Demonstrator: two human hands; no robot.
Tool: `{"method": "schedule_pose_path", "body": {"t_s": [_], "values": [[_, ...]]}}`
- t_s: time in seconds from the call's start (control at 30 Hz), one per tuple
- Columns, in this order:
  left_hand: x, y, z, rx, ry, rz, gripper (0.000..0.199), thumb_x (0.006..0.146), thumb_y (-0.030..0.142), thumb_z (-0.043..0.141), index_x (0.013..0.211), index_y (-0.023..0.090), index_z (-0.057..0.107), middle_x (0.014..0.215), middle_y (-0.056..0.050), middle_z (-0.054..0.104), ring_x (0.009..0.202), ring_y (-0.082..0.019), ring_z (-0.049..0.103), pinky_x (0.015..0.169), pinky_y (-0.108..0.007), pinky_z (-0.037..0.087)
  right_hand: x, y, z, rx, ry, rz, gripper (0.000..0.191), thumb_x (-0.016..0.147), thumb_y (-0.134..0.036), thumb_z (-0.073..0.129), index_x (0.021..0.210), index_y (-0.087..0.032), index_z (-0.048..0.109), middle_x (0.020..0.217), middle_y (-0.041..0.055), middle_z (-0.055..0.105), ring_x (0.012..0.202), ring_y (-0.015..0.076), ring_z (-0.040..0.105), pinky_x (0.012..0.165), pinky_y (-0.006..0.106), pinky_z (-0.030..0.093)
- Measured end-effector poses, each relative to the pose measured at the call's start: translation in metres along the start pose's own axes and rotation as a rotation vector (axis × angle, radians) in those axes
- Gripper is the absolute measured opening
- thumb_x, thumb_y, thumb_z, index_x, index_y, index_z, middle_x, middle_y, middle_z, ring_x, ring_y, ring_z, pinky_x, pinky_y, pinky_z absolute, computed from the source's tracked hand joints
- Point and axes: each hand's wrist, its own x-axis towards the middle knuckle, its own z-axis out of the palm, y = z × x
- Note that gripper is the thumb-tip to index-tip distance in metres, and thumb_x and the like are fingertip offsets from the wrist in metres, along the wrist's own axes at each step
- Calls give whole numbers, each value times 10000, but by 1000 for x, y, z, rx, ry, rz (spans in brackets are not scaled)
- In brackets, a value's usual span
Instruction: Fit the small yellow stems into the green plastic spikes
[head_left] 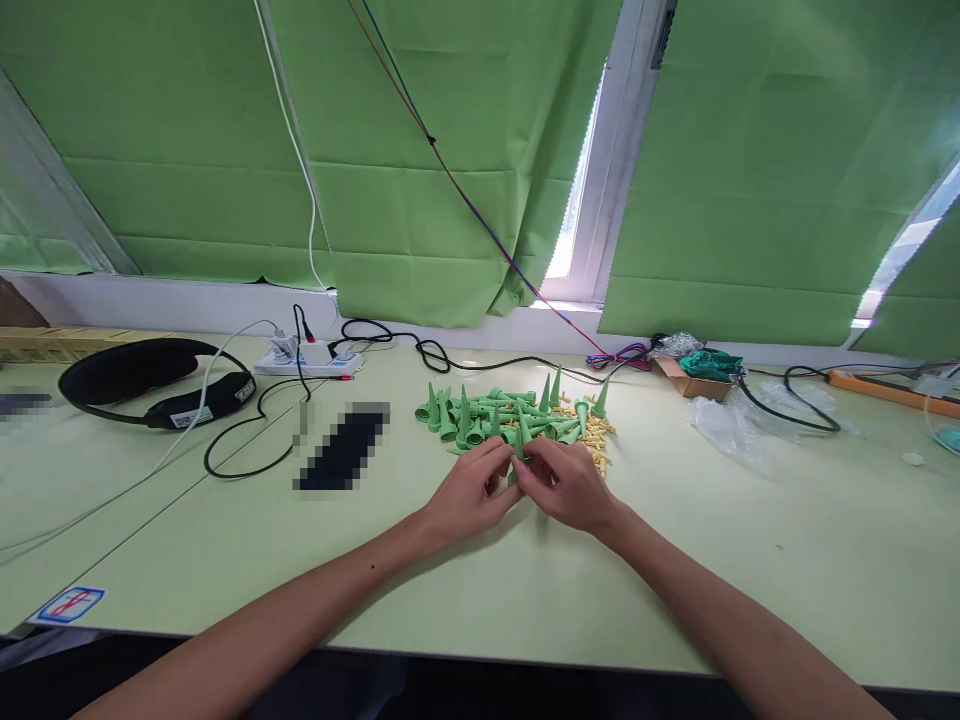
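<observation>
Two dark things lie left of the heap of green cones [463, 415]: a black headset [202, 405] far off to its left, and a blurred flat object [345, 450] nearer. A white power strip [307, 362] sits behind and to the left of the heap, all of this on the pale table [420, 610].

At the heap's near edge comes the left hand [472, 490], its forearm slanting in from the lower left, wrist low, fingers curled inward with the tips closed on the small green piece [520, 445]. That piece, slim and cone-shaped, points upward between the hands, just in front of the heap. The work in hand appears to be close, two-handed fingertip handling of it. Any move from this grip would call for one hand to loosen while the other keeps the piece steady; whether a second part is enclosed, I cannot tell.

Opposite, the right hand [570, 485] reaches in from the lower right, knuckles raised, thumb and forefinger pinching the same piece. Small yellow pieces [598, 440] spread along the heap's right side. Farther right of the heap are clear plastic [724, 425] and, behind it, a small open box [694, 380].
</observation>
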Motion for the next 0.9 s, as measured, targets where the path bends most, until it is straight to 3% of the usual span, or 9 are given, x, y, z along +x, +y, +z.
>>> {"method": "schedule_pose_path", "body": {"t_s": [0.17, 0.23, 0.33, 0.5, 0.67, 0.9], "values": [[1, 2, -2, 11, -55, -27, 303, 903, 316, 524, 658, 185, 406, 669, 22, 409, 597, -110, 375, 545, -263, 306, 3, 8, -10, -68, 131, 19, 262, 959, -239, 452, 713, -197, 531, 546, -37, 515, 461, 84, 396, 500, 219, 324], [1, 2, -2, 30, -83, -55, 316, 894, 326, 532, 649, 187, 390, 671, 21, 421, 601, -115, 382, 548, -267, 302, 6, 16, -16, -131, 223, 78, 309, 968, -277, 432, 685, -199, 527, 538, -25, 515, 461, 92, 401, 503, 224, 329], [1, 3, -2, 63, -139, -110, 299, 887, 325, 524, 662, 192, 380, 670, 22, 441, 605, -124, 392, 544, -266, 290, 8, 33, -26, -174, 232, 237, 344, 976, -325, 406, 681, -198, 527, 528, -27, 478, 475, 102, 409, 528, 225, 344], [0, 4, -3, 68, -240, -173, 205, 888, 326, 502, 737, 192, 467, 679, 17, 488, 602, -135, 419, 528, -264, 287, 5, 61, -29, -181, -13, 415, 300, 960, -342, 424, 741, -193, 566, 588, -6, 545, 515, 123, 446, 560, 235, 346], [1, 3, -5, 43, -249, -158, 198, 889, 324, 507, 749, 184, 510, 689, 6, 511, 607, -139, 434, 533, -269, 296, 5, 64, -24, -248, -306, 505, 239, 913, -277, 478, 730, -193, 606, 626, 13, 614, 555, 143, 513, 555, 235, 324], [1, 3, -4, 43, -238, -159, 205, 881, 319, 520, 727, 185, 500, 690, 7, 513, 616, -141, 440, 547, -268, 307, 6, 57, -23, -291, -474, 497, 134, 817, -183, 560, 717, -192, 650, 611, -5, 627, 579, 135, 521, 544, 231, 288]]}}
